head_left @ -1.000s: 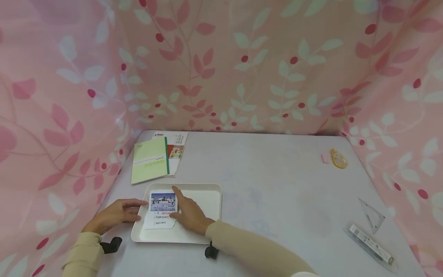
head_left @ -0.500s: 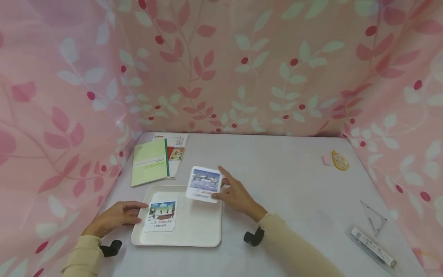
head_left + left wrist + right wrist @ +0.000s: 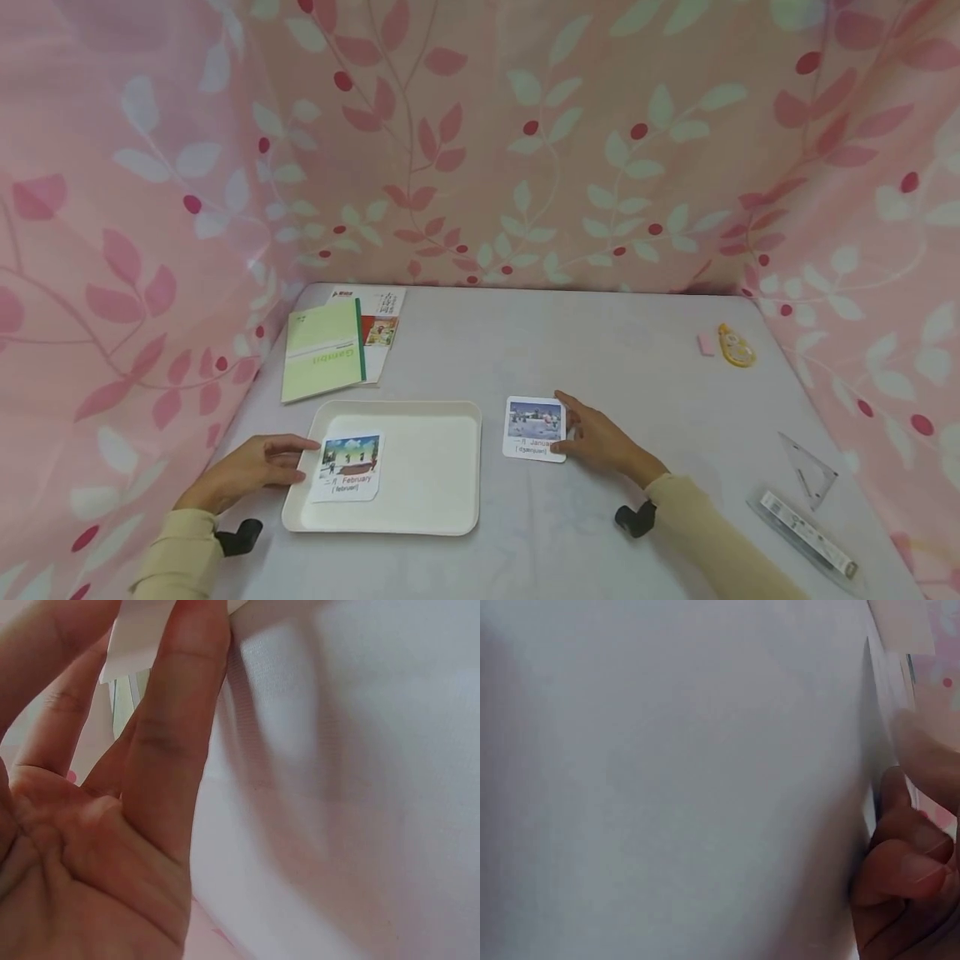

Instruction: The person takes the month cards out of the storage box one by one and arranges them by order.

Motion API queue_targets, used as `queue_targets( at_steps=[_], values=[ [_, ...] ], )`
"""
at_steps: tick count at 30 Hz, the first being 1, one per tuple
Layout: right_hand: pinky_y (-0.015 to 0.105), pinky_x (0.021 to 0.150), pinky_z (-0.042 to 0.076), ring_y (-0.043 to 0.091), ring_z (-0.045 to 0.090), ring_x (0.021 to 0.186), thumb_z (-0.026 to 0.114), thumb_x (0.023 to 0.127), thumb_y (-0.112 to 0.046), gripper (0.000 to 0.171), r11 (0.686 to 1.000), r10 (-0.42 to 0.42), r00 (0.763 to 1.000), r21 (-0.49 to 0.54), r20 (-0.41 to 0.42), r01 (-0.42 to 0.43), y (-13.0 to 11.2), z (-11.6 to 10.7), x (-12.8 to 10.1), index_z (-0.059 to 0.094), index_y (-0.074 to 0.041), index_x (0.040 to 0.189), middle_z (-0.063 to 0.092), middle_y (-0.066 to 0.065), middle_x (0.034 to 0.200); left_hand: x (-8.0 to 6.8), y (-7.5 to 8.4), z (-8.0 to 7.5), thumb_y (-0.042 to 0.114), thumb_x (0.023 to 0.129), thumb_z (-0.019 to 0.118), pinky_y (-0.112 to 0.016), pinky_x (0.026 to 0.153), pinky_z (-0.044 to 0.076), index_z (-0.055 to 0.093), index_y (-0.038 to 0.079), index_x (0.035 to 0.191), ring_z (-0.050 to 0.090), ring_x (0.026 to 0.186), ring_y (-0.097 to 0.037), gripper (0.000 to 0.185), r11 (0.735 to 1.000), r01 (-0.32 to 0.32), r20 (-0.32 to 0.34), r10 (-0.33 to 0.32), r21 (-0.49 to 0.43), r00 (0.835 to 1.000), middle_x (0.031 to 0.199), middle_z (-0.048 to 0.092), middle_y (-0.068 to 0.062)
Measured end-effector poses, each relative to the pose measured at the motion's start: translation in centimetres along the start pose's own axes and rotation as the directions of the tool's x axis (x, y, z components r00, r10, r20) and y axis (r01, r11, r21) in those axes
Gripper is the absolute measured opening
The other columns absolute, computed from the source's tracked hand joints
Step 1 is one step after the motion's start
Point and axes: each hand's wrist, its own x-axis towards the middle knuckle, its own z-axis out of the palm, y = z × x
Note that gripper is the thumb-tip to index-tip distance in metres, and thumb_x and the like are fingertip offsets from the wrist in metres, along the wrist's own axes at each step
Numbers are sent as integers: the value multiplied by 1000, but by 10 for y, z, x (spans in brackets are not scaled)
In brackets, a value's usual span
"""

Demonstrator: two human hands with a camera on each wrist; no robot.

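A white tray (image 3: 435,467) lies on the table at the front left. In its left part sits a picture card marked February (image 3: 347,467). My left hand (image 3: 288,460) rests with straight fingers (image 3: 172,750) against the tray's left rim (image 3: 142,637), beside that card. A second picture card, marked January (image 3: 532,427), lies flat on the table just right of the tray. My right hand (image 3: 573,429) holds its right edge between forefinger and thumb. In the right wrist view its fingers (image 3: 907,877) are curled close to the tabletop.
A green notebook (image 3: 324,350) and a leaflet (image 3: 380,321) lie behind the tray. A pink eraser (image 3: 706,344) and a yellow correction tape (image 3: 735,346) sit at the back right. A clear set square (image 3: 808,467) and a ruler (image 3: 806,533) lie front right. Pink leaf-patterned curtains enclose the table.
My right hand lifted the January card off the stack in the tray and carried it right, down onto the table. The February card now shows. The left hand stayed put.
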Motion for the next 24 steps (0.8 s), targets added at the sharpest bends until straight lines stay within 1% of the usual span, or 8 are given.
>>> queue_targets(
  at_steps=[2, 4, 7, 10, 14, 16, 22, 24],
  values=[
    [29, 66, 39, 15, 49, 75, 86, 85, -25, 97, 1000, -6, 1000, -28, 14, 7, 0, -2, -2, 29, -3, 161, 63, -3, 95, 0, 1, 0, 4, 87, 81, -41, 87, 58, 55, -12, 137, 67, 110, -31, 59, 1000, 3, -1, -3, -2, 1000, 130, 63, -30],
    [32, 70, 40, 15, 49, 77, 86, 86, -26, 97, 998, -23, 999, -62, 28, 24, -1, -4, -3, 30, -1, 160, 60, -2, 92, 1, 2, 0, 4, 87, 80, -41, 87, 58, 54, -12, 138, 67, 110, -31, 59, 1000, 1, 3, -1, -3, 1000, 130, 63, -31],
    [38, 83, 44, 16, 51, 87, 87, 85, -28, 96, 994, -35, 998, -104, 49, 40, -4, -6, -2, 32, 2, 158, 61, -2, 97, 0, 1, 1, 4, 87, 80, -40, 87, 58, 55, -12, 137, 68, 110, -31, 58, 1000, 6, -5, -6, -6, 1000, 130, 64, -29],
    [38, 85, 44, 16, 52, 90, 87, 83, -27, 96, 990, -23, 997, -134, 68, 32, -6, -7, 0, 34, 5, 157, 60, -2, 99, 0, 1, 2, 4, 87, 80, -40, 86, 58, 55, -12, 137, 67, 109, -31, 58, 1000, 3, -6, -3, 0, 1000, 129, 64, -29],
    [31, 71, 41, 14, 51, 80, 88, 83, -25, 94, 985, 4, 996, -171, 87, 11, -10, -6, 2, 36, 6, 156, 54, -1, 86, -2, 0, 4, 5, 87, 81, -39, 86, 58, 56, -11, 137, 67, 109, -31, 59, 1000, -1, -11, 1, 5, 1000, 129, 64, -28],
    [29, 67, 39, 13, 50, 77, 88, 82, -25, 94, 982, 7, 996, -186, 91, 10, -14, -6, 3, 37, 6, 155, 53, -1, 82, -2, 0, 4, 5, 87, 81, -39, 86, 58, 56, -11, 137, 67, 110, -31, 59, 1000, -5, -11, 5, 8, 1000, 130, 64, -29],
    [31, 66, 39, 15, 50, 75, 88, 82, -23, 92, 978, 10, 995, -209, 97, 11, -22, -7, 3, 38, 7, 153, 53, 0, 81, -2, 1, 3, 5, 87, 81, -40, 86, 58, 55, -12, 138, 67, 110, -31, 59, 1000, -9, -8, 9, 1, 1000, 131, 63, -29],
    [31, 65, 39, 14, 50, 74, 87, 83, -24, 84, 978, 8, 996, -206, 90, 11, -23, -9, 5, 43, 5, 149, 53, 0, 79, -2, 1, 3, 4, 87, 80, -40, 87, 58, 55, -11, 138, 67, 110, -31, 59, 1000, -7, -10, 7, -2, 1000, 131, 63, -29]
  ],
)
